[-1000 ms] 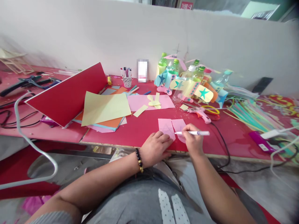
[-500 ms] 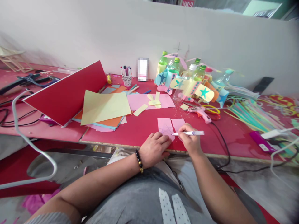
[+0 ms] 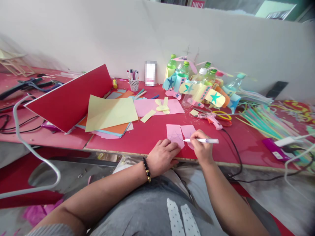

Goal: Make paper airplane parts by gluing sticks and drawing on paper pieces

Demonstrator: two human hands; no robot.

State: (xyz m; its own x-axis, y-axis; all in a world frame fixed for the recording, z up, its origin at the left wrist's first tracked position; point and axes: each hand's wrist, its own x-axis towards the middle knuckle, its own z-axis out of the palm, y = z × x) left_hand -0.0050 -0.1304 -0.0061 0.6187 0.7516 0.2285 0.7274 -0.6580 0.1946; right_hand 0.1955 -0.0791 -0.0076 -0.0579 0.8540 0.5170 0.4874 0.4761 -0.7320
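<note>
My left hand (image 3: 164, 154) lies flat with fingers stretched on the lower part of a pink paper piece (image 3: 173, 131) at the table's front edge. Drawn lines, seemingly part of a star, show on that piece. In my right hand (image 3: 202, 149) is a white marker pen (image 3: 208, 141), gripped between thumb and fingers. Its tip points left, close to the right edge of the marked piece; whether it touches the paper I cannot tell. A second pink piece (image 3: 187, 130) lies alongside, partly under the pen and my right hand.
A pink glue gun (image 3: 211, 118) with a black cord lies to the right. Bottle planes with paper wings (image 3: 193, 88) stand behind. At left are stacked coloured sheets (image 3: 112, 111) and a leaning red board (image 3: 73, 98); a pen cup (image 3: 134, 85) stands at the back.
My right hand and the marker pen have shifted slightly right, drawing the tip a little away from the drawn lines. My left hand stays in place on the paper.
</note>
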